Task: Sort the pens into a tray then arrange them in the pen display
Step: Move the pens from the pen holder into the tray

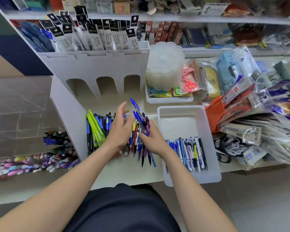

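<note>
Forearms: both bare and reaching away from the body over the counter edge; a dark garment fills the bottom of the frame.
Sorted pens (187, 150): one row at the near end of the white tray (181, 123), side by side, long axes running near-to-far. Mostly blue and white barrels.
White tray: to the right of the hands, its long side running away from the body. The far half shows bare floor.
Right hand (151, 142): fingers clenched around a bundle of pens (138, 117), mostly blue. The bundle is lifted over the right side of the loose pile. Its long axis tilts up and away, leaning left. Far ends fan out above the fingers; near ends stick out below the wrist, blurred.
Left hand (120, 131): released, fingers spread and relaxed, grasping nothing. It sits over the middle of the pile, just left of the bundle. Contact with the pens beneath: cannot tell.
Loose pile of pens (97, 128): on the counter between a white side panel and the tray. Mixed colours, yellow-green at left, axes mostly near-to-far.
Pen display (97, 64): white, behind the pile, three arched openings in front, packaged refills (94, 37) standing upright in its top.
Clear stacked dishes (164, 64): right of the display, in a small tray with packaged scissors (189, 84).
</note>
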Action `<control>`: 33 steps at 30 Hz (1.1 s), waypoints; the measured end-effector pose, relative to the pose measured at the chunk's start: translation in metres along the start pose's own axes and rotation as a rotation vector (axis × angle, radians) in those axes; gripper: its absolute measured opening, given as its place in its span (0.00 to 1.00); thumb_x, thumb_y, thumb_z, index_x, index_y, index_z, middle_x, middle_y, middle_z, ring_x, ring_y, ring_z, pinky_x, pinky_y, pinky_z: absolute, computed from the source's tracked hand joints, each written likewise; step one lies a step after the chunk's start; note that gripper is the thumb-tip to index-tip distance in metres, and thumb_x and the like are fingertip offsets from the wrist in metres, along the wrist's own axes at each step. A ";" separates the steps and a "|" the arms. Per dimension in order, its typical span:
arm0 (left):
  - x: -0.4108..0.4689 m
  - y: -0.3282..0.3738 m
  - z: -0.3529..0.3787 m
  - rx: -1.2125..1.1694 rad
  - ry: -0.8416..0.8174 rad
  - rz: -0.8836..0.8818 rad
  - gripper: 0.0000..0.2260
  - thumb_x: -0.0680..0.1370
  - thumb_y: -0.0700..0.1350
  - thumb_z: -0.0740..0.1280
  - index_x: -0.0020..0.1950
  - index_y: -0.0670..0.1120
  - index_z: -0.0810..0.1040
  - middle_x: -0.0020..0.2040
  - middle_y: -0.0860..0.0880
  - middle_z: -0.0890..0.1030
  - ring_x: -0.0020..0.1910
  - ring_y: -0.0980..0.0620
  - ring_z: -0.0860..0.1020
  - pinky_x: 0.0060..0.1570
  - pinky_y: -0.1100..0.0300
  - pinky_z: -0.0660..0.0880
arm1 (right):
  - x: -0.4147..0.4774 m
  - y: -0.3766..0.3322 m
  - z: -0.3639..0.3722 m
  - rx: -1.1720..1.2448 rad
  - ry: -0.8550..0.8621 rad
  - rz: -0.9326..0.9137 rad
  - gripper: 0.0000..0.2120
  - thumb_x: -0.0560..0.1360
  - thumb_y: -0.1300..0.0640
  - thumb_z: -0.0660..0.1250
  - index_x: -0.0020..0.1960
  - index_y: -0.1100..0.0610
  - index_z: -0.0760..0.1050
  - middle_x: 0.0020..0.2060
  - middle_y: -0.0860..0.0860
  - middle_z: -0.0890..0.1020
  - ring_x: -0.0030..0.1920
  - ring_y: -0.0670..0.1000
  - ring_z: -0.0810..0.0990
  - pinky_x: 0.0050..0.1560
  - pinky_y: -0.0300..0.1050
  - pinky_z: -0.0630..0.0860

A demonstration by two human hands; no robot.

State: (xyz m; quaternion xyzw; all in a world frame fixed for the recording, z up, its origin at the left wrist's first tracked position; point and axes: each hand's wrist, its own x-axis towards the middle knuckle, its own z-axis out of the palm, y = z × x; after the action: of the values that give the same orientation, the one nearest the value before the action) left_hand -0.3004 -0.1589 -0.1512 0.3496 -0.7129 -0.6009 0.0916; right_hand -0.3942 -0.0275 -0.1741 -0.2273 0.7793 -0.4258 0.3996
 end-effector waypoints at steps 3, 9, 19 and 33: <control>0.010 0.026 0.018 -0.183 0.001 0.045 0.26 0.87 0.58 0.57 0.85 0.60 0.54 0.77 0.57 0.68 0.73 0.57 0.73 0.74 0.45 0.72 | -0.013 -0.002 -0.023 0.023 -0.010 -0.044 0.09 0.78 0.62 0.64 0.52 0.51 0.68 0.40 0.51 0.70 0.36 0.47 0.69 0.40 0.46 0.71; 0.004 0.063 0.079 -0.218 -0.023 0.159 0.19 0.90 0.55 0.52 0.79 0.53 0.66 0.66 0.52 0.79 0.62 0.57 0.82 0.65 0.44 0.81 | -0.030 0.016 -0.083 -0.055 0.135 -0.077 0.12 0.75 0.60 0.65 0.57 0.53 0.68 0.40 0.47 0.73 0.37 0.46 0.70 0.40 0.45 0.70; 0.007 0.040 0.145 0.259 -0.245 0.110 0.23 0.89 0.47 0.58 0.85 0.55 0.59 0.71 0.46 0.77 0.54 0.50 0.81 0.53 0.58 0.70 | -0.047 0.097 -0.089 -0.052 0.139 0.053 0.11 0.80 0.62 0.66 0.58 0.54 0.66 0.45 0.48 0.77 0.40 0.39 0.76 0.38 0.36 0.69; -0.002 -0.005 0.167 0.687 -0.556 -0.070 0.32 0.77 0.34 0.64 0.81 0.38 0.61 0.77 0.36 0.66 0.77 0.38 0.68 0.75 0.51 0.68 | -0.052 0.140 -0.068 -0.149 0.221 0.059 0.16 0.72 0.48 0.71 0.57 0.48 0.74 0.51 0.47 0.79 0.50 0.45 0.75 0.47 0.43 0.72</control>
State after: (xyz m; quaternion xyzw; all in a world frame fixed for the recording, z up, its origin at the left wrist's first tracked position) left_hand -0.3893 -0.0257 -0.1992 0.2086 -0.8567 -0.4029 -0.2456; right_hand -0.4215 0.1157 -0.2488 -0.1847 0.8544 -0.3774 0.3057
